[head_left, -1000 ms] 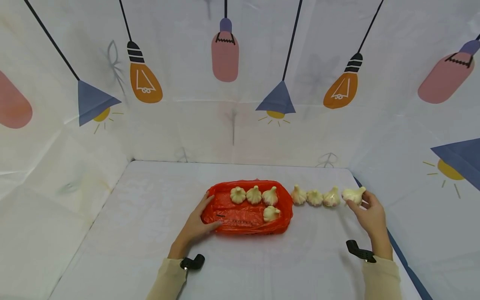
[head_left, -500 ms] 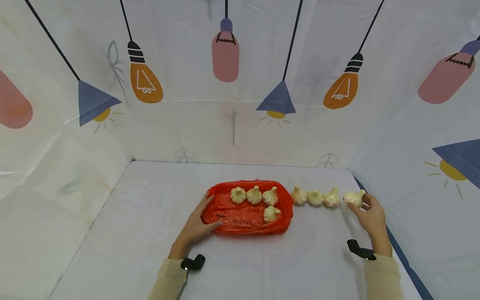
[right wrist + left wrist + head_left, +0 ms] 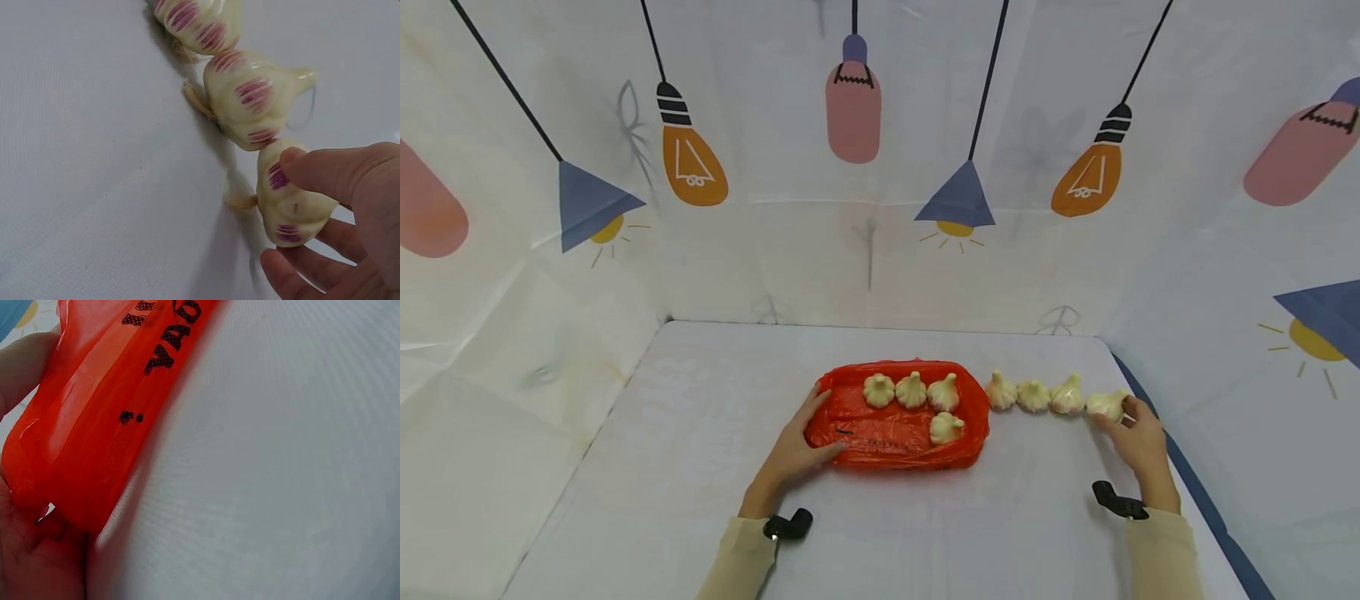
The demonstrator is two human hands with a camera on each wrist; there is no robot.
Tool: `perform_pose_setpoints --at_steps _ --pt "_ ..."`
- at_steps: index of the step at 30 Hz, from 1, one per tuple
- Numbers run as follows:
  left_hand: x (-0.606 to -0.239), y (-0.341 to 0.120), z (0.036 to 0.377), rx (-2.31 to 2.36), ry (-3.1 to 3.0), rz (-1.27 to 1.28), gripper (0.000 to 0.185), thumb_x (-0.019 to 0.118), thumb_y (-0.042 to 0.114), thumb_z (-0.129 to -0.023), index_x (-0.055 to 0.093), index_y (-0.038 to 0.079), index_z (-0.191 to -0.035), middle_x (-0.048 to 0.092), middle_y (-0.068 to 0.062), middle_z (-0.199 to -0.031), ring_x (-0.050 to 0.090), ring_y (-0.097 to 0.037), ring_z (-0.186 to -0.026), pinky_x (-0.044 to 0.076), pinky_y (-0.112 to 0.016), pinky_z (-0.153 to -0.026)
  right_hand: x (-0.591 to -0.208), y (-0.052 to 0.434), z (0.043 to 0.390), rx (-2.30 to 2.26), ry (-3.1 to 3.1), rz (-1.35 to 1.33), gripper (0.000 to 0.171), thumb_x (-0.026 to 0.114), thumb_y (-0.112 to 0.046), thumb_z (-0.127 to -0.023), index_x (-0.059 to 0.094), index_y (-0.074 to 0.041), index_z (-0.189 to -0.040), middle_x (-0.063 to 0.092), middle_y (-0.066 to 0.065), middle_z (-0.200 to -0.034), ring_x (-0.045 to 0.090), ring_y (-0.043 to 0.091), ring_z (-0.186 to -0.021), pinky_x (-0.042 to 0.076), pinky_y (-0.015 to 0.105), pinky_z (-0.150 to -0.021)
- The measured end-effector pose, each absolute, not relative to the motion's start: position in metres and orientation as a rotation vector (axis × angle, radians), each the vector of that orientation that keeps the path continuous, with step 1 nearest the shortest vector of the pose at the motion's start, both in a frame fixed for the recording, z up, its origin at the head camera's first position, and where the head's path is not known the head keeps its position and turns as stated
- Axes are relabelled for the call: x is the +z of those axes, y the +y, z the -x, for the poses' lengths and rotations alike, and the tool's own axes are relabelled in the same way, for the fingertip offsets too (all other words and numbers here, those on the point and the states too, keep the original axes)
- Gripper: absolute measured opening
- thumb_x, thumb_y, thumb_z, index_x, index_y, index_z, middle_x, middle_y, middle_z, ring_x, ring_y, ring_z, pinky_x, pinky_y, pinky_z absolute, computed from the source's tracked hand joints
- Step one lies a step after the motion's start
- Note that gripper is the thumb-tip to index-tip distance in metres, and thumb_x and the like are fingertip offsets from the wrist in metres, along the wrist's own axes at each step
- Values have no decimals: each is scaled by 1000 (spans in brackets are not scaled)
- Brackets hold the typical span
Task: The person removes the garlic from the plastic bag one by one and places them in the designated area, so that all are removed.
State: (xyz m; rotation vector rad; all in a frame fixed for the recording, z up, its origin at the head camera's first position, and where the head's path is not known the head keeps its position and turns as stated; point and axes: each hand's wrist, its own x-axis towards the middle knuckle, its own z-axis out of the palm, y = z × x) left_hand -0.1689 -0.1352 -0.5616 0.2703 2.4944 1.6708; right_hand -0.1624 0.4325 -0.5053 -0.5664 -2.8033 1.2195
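Head: I see left hand (image 3: pixel 796 440) gripping left end of red tray (image 3: pixel 880 429), four bulbs (image 3: pixel 911 390) inside; right hand (image 3: pixel 1141 440) pinching end garlic (image 3: pixel 1103 406), row outside tray. Left wrist: red plastic (image 3: pixel 106 437) within grip. Right wrist: garlic touching neighbour bulb (image 3: pixel 250 100). Step: likely placing or picking, can't tell; next calls for steady pinch.

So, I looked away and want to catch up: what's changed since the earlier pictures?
The right hand has moved its garlic bulb down and slightly left, close beside the end of the row of three bulbs; it still holds it. That row, the left hand on the red container and the four bulbs inside stayed put.
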Motion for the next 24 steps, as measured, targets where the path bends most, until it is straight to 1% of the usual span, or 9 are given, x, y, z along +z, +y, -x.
perform_pose_setpoints --at_steps 7,16,24 --pt "-560 -133 168 1675 2496 -256 96 87 34 -81 35 27 -162 15 8 -173 15 -29 -161 21 -63 -125 -511 434 167 1134 -2854 516 85 63 -30 -102 16 15 -156 28 43 -156 37 62 -138 36 68 -113" --pt "-560 -134 167 1674 2493 -249 95 86 36 -82 35 27 -162 14 8 -174 15 -30 -160 22 -65 -124 -507 433 173 1107 -2866 501 87 61 -37 -102 18 15 -155 29 43 -155 39 62 -136 37 68 -112" --pt "-559 -134 167 1653 2500 -226 95 86 35 -82 35 29 -161 15 10 -173 16 -30 -160 22 -65 -124 -506 431 178 1128 -2854 542 85 62 -36 -102 19 14 -156 31 43 -154 40 59 -137 36 67 -113"
